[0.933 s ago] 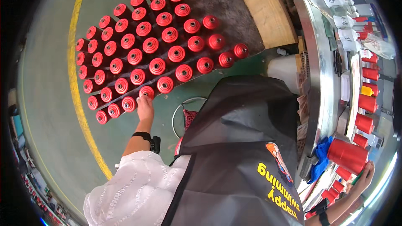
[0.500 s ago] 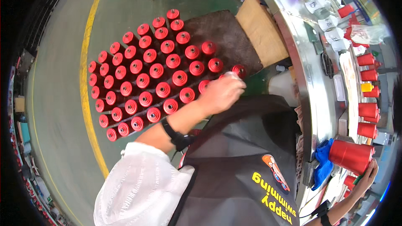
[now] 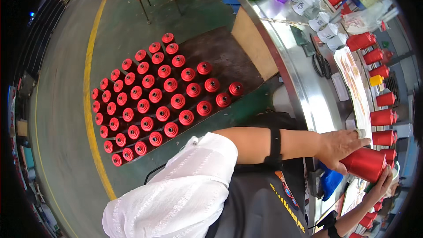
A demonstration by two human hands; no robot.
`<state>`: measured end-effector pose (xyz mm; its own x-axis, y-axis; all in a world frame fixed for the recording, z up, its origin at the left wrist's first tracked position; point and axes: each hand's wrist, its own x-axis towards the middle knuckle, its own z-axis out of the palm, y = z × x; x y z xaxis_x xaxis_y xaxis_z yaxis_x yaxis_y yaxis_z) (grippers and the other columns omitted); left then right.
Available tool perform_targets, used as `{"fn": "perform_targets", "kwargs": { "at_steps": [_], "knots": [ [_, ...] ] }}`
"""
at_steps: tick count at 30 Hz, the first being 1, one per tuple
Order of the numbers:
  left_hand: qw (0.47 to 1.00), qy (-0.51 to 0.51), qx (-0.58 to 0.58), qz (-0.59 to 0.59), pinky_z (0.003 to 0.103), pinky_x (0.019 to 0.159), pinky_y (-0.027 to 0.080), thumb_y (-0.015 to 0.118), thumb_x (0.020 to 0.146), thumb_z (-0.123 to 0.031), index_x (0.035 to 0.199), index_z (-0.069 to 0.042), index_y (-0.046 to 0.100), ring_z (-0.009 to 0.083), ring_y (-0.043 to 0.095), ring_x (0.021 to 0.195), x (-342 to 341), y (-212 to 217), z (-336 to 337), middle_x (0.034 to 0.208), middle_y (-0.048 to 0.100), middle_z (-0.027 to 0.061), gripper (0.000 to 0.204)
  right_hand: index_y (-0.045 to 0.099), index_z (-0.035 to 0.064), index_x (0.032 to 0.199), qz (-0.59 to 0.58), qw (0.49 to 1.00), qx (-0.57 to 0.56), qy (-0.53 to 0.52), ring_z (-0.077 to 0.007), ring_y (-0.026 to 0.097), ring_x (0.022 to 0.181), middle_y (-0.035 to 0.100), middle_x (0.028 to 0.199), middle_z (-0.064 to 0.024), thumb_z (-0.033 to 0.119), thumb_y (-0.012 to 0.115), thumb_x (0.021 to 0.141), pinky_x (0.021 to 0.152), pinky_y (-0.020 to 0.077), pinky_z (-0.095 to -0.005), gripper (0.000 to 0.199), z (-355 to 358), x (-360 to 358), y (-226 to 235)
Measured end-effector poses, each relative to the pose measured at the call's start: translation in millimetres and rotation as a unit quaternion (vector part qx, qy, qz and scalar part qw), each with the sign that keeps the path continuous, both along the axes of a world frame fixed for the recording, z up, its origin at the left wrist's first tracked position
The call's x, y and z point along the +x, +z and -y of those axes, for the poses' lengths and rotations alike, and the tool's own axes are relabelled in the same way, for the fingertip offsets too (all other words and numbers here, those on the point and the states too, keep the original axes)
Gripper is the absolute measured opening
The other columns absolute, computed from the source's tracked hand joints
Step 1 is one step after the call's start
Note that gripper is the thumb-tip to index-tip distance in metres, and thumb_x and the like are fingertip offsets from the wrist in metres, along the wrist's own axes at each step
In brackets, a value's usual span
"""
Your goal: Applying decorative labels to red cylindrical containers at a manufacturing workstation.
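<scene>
Gripping a red spool (image 3: 364, 164) with both hands beside the desk (image 3: 304, 88).
Left hand (image 3: 340, 150) fingers wrap its top; right hand (image 3: 382, 184) fingers cup underneath, palm mostly hidden.

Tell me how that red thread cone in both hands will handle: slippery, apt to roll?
The cone looks smooth and glossy, so it may slip; the left hand and right hand grip it from both sides. Lying tilted, its round taper would likely roll in a curve. Upright, like the floor cones, it probably stands steady.
</scene>
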<state>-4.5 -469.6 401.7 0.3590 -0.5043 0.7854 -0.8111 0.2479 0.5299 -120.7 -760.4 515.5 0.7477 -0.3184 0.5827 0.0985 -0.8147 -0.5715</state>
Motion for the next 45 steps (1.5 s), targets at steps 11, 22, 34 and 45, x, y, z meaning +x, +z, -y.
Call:
{"fn": "perform_targets", "kwargs": {
  "at_steps": [11, 22, 34, 45],
  "knots": [
    [0.997, -0.047, 0.005, -0.054, 0.043, 0.085, 0.048, 0.082, 0.062, -0.037, 0.140, 0.004, 0.025, 0.0415, 0.056, 0.096, 4, 2, 72, 0.106, 0.050, 0.0269, 0.104, 0.056, -0.0017, 0.120, 0.051, 0.998, 0.027, -0.017, -0.0179, 0.052, 0.112, 0.057, 0.121, -0.0093, 0.024, 0.049, 0.101, 0.102, 0.0371, -0.0328, 0.033, -21, 2, -18],
    [0.861, -0.171, 0.030, -0.477, 0.038, 0.102, 0.039, 0.069, 0.079, -0.050, 0.141, 0.006, 0.026, 0.0345, 0.048, 0.123, -10, 5, 116, 0.135, 0.044, 0.0278, 0.095, 0.033, -0.0003, 0.145, -0.003, 0.990, 0.132, 0.044, -0.0250, 0.040, 0.133, 0.044, 0.143, -0.0171, 0.039, 0.040, 0.102, 0.111, 0.0286, -0.0376, 0.059, -29, -25, -63],
    [0.812, -0.181, 0.090, -0.547, 0.036, 0.102, 0.040, 0.065, 0.085, -0.050, 0.142, 0.010, 0.016, 0.0350, 0.051, 0.123, -37, -3, 105, 0.132, 0.047, 0.0309, 0.097, 0.031, -0.0065, 0.144, -0.170, 0.983, 0.062, 0.009, -0.0322, 0.047, 0.129, 0.044, 0.141, -0.0248, 0.055, 0.040, 0.097, 0.103, 0.0367, -0.0374, 0.078, -75, -82, -90],
    [0.837, -0.158, 0.146, -0.503, 0.037, 0.107, 0.034, 0.060, 0.086, -0.057, 0.143, 0.013, 0.010, 0.0352, 0.041, 0.131, -31, -12, 123, 0.141, 0.036, 0.0313, 0.104, 0.029, -0.0062, 0.145, -0.153, 0.987, 0.056, 0.002, -0.0302, 0.036, 0.137, 0.038, 0.146, -0.0229, 0.055, 0.035, 0.098, 0.111, 0.0257, -0.0387, 0.077, -62, -79, -110]
  ]
}}
